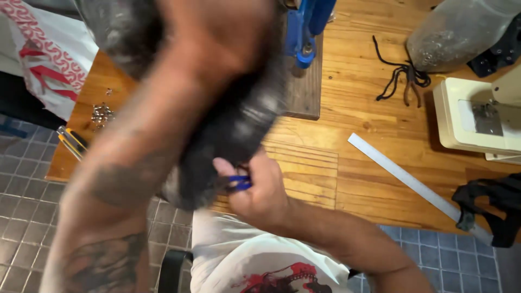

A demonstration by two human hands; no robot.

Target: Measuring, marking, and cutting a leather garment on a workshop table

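Blue-handled tool [239, 183] in closed right-hand [259, 191] grip; left-hand grip hidden, blurred forearm [157, 135] blocking dark material [239, 125].

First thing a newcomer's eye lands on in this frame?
The blurred left forearm sweeping across the left half, its hand out of sight up in a dark, shiny piece of material held over the wooden table. Just below centre, the right hand grips a blue-handled tool at that material's lower edge. At far right, a cream sewing machine and a long metal ruler.
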